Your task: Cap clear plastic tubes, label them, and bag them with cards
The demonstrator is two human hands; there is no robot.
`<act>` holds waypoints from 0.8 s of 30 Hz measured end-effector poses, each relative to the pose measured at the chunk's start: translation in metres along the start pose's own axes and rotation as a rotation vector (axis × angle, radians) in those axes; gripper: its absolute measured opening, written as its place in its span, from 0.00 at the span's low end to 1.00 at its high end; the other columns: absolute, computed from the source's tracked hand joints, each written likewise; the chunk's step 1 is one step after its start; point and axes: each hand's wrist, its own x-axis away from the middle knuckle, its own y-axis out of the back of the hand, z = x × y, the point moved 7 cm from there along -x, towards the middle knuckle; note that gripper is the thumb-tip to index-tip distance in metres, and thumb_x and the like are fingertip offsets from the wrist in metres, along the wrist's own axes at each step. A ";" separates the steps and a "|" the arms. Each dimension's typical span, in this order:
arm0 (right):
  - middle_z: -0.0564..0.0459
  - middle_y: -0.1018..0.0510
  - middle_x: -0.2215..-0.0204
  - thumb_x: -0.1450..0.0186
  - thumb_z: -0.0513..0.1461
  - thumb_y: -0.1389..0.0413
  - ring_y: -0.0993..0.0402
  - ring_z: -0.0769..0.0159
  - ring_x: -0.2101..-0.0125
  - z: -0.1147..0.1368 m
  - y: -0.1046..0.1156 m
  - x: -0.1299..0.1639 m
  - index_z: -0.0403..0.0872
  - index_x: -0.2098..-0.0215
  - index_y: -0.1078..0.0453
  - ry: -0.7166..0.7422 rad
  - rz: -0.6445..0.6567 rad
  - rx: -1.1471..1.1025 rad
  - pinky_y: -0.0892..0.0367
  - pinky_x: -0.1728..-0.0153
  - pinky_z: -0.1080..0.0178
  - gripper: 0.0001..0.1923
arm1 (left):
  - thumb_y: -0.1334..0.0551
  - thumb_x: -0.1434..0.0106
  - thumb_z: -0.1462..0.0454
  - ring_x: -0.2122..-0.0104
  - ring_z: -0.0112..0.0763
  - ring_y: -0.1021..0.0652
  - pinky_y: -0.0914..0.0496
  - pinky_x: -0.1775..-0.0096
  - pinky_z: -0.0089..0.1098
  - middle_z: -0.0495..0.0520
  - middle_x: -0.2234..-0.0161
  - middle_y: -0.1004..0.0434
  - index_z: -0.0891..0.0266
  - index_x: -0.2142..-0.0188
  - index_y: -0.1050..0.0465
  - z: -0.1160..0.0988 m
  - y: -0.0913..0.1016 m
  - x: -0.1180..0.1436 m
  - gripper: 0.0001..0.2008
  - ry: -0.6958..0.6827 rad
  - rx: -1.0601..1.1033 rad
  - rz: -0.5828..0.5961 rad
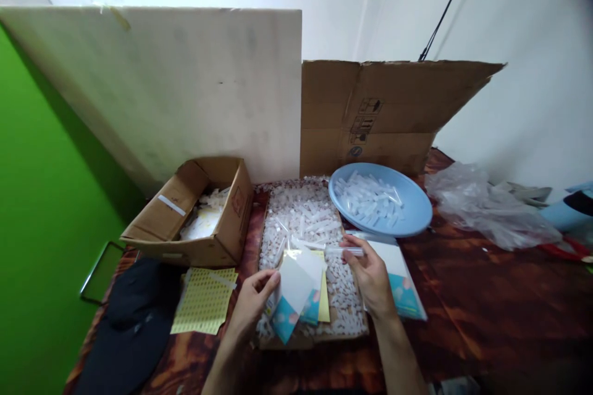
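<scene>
My left hand (256, 296) pinches the left edge of a white-and-blue printed card (294, 284). Under it, more cards and a yellow sheet (325, 305) lie over a shallow cardboard tray (315, 342). That tray is filled with many small whitish, translucent plastic pieces. Between the thumb and fingers of my right hand (370, 271) is a slim clear plastic tube (334, 250), level and pointing left over the tray. Just right of that hand lies a stack of similar cards (402, 281), seemingly in clear plastic, partly covered by the hand.
A light-blue basin (417, 210) of clear tubes stands behind my right hand. On the left are an open cardboard box (234, 222) with pale scraps, a yellow sticker sheet (201, 305) and a black cap (132, 327). A plastic bag (491, 203) lies right; cardboard panels (389, 111) stand behind.
</scene>
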 end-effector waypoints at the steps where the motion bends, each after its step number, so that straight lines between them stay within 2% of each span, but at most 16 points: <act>1: 0.48 0.19 0.57 0.36 0.48 0.36 0.23 0.59 0.62 -0.003 -0.006 0.001 0.49 0.46 0.31 -0.039 -0.002 -0.107 0.28 0.60 0.59 0.23 | 0.33 0.39 0.49 0.66 0.37 0.21 0.30 0.64 0.29 0.54 0.68 0.18 0.65 0.63 0.19 0.000 -0.001 0.001 0.19 0.018 0.033 0.006; 3: 0.50 0.18 0.63 0.37 0.47 0.34 0.24 0.64 0.70 -0.006 -0.018 0.005 0.49 0.47 0.36 -0.086 -0.015 -0.284 0.28 0.66 0.62 0.25 | 0.28 0.43 0.51 0.67 0.35 0.22 0.31 0.65 0.28 0.53 0.68 0.19 0.65 0.66 0.20 0.001 -0.003 0.001 0.18 0.039 0.089 0.007; 5: 0.52 0.18 0.67 0.37 0.47 0.34 0.26 0.66 0.74 -0.007 -0.029 0.008 0.50 0.49 0.39 -0.103 -0.011 -0.363 0.29 0.70 0.64 0.25 | 0.26 0.47 0.53 0.68 0.34 0.23 0.32 0.65 0.27 0.53 0.69 0.20 0.65 0.67 0.22 0.003 -0.006 0.001 0.18 0.068 0.146 0.023; 8: 0.54 0.19 0.71 0.37 0.47 0.34 0.28 0.69 0.78 -0.010 -0.038 0.010 0.49 0.52 0.38 -0.087 -0.014 -0.329 0.32 0.75 0.66 0.22 | 0.25 0.48 0.54 0.70 0.31 0.24 0.34 0.68 0.26 0.53 0.70 0.21 0.65 0.67 0.23 0.006 -0.013 0.002 0.18 0.118 0.208 0.073; 12: 0.56 0.21 0.72 0.37 0.49 0.34 0.29 0.68 0.78 -0.012 -0.036 0.011 0.49 0.55 0.33 -0.036 -0.026 -0.263 0.33 0.76 0.67 0.19 | 0.22 0.53 0.54 0.74 0.28 0.28 0.37 0.71 0.24 0.49 0.74 0.25 0.65 0.69 0.24 0.006 -0.018 0.004 0.20 0.163 0.264 0.105; 15: 0.54 0.23 0.72 0.31 0.51 0.42 0.27 0.64 0.72 -0.005 -0.042 0.011 0.48 0.58 0.26 0.021 0.132 -0.148 0.30 0.67 0.63 0.16 | 0.24 0.52 0.51 0.74 0.27 0.29 0.38 0.72 0.24 0.50 0.74 0.25 0.66 0.69 0.24 0.006 -0.021 0.006 0.22 0.197 0.296 0.108; 17: 0.49 0.22 0.67 0.27 0.54 0.51 0.26 0.60 0.64 0.003 -0.049 0.015 0.48 0.62 0.22 0.064 0.282 -0.079 0.30 0.58 0.59 0.23 | 0.26 0.48 0.49 0.75 0.26 0.31 0.40 0.73 0.24 0.50 0.74 0.27 0.66 0.70 0.24 0.005 -0.022 0.006 0.22 0.196 0.298 0.108; 19: 0.45 0.22 0.57 0.26 0.57 0.58 0.26 0.56 0.58 0.008 -0.056 0.020 0.49 0.60 0.20 0.074 0.415 -0.045 0.31 0.52 0.55 0.30 | 0.28 0.45 0.48 0.76 0.25 0.33 0.41 0.74 0.23 0.49 0.75 0.28 0.66 0.71 0.25 0.003 -0.022 0.005 0.22 0.178 0.289 0.101; 22: 0.44 0.25 0.47 0.27 0.59 0.63 0.28 0.53 0.51 0.009 -0.064 0.031 0.50 0.56 0.18 0.052 0.578 0.025 0.33 0.48 0.54 0.36 | 0.28 0.45 0.49 0.75 0.25 0.33 0.41 0.74 0.23 0.50 0.75 0.28 0.66 0.70 0.25 0.003 -0.021 0.005 0.21 0.180 0.277 0.090; 24: 0.45 0.27 0.45 0.27 0.59 0.64 0.29 0.52 0.48 0.007 -0.068 0.037 0.50 0.58 0.17 0.040 0.669 0.069 0.32 0.49 0.54 0.37 | 0.28 0.45 0.49 0.75 0.25 0.34 0.41 0.74 0.23 0.49 0.75 0.28 0.65 0.71 0.25 0.006 -0.020 0.006 0.20 0.197 0.260 0.089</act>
